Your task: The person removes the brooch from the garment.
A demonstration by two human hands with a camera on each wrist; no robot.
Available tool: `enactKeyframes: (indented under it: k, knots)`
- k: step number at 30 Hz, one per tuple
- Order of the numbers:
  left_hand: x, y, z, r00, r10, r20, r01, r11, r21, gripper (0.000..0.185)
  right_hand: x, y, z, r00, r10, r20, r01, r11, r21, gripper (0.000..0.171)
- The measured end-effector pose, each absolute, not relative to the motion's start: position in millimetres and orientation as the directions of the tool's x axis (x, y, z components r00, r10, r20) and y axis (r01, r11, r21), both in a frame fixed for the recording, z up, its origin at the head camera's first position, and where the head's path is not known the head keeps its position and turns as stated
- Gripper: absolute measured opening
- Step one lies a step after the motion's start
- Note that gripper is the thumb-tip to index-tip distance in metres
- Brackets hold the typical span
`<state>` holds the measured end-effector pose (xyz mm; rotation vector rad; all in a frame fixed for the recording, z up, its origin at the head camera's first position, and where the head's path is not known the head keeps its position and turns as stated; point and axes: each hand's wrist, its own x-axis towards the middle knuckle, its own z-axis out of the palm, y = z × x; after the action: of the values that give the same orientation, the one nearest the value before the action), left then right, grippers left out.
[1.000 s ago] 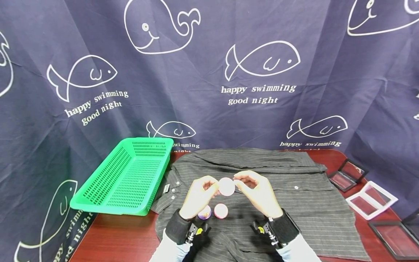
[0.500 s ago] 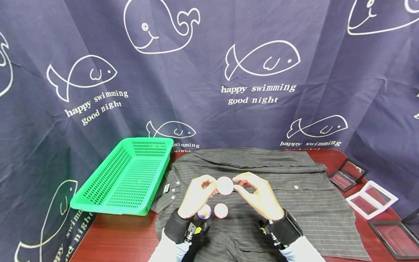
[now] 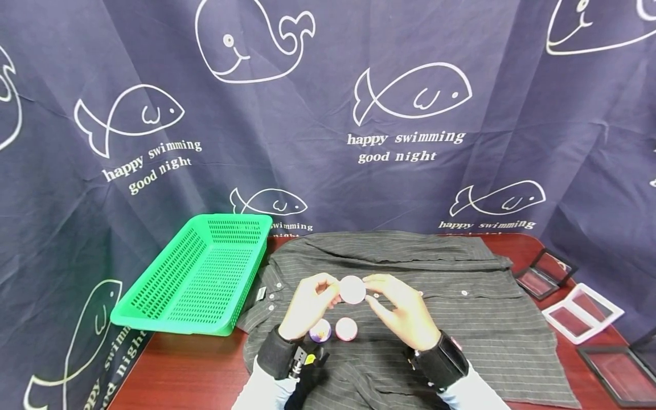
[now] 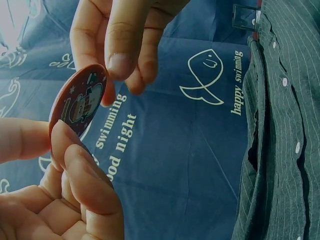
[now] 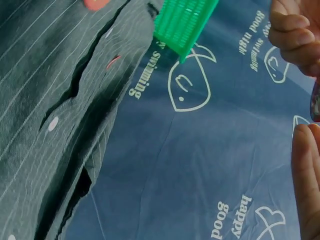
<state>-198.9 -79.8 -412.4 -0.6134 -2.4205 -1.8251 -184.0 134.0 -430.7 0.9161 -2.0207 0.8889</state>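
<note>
Above a dark striped shirt (image 3: 461, 307), both hands hold one round badge (image 3: 352, 289) upright. My left hand (image 3: 332, 292) pinches its left edge and my right hand (image 3: 370, 288) pinches its right edge. In the left wrist view the badge (image 4: 77, 106) has a red rim and a cartoon figure. There my left hand (image 4: 55, 135) pinches it from below, and my right hand (image 4: 117, 70) has its thumb on the top rim. A purple badge (image 3: 320, 330) and a pink badge (image 3: 346, 328) lie on the shirt under the hands.
A green plastic basket (image 3: 200, 273) stands left of the shirt, also seen in the right wrist view as the basket (image 5: 185, 22). Several flat framed boxes (image 3: 581, 313) lie at the right on the red-brown table (image 3: 179, 370). A dark blue fish-print cloth (image 3: 328, 114) hangs behind.
My right hand has rolled at the wrist and sunk a little, its fingers stretched further toward the badge. The badge and my left hand have hardly moved.
</note>
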Motion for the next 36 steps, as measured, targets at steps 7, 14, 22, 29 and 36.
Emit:
enactKeyframes:
  k: [7,14,22,29,36]
  knots:
    - [-201,-80,-415,-0.914,0.314,0.257,0.324,0.18,0.929,0.013,-185,133,-436,-0.438,-0.334,0.835,-0.786,0.593,-0.175,0.016]
    - [-204,-81,-420,-0.906,0.361,0.22,0.294,0.166,0.941,0.016,-185,133,-438,-0.403,-0.353,0.844,-0.783,0.611,-0.119,0.03]
    - [-204,-78,-423,-0.912,0.363,0.189,0.259,0.154,0.953,0.018,-186,134,-439,-0.364,-0.344,0.866,-0.788,0.609,-0.09,0.037]
    - [-204,-74,-421,-0.917,0.361,0.168,0.231,0.14,0.963,0.021,-187,136,-438,-0.307,-0.33,0.892,-0.814,0.577,-0.067,0.033]
    - [-202,-67,-420,-0.925,0.346,0.159,0.22,0.144,0.965,0.029,-186,138,-434,-0.319,-0.323,0.891,-0.812,0.578,-0.081,0.032]
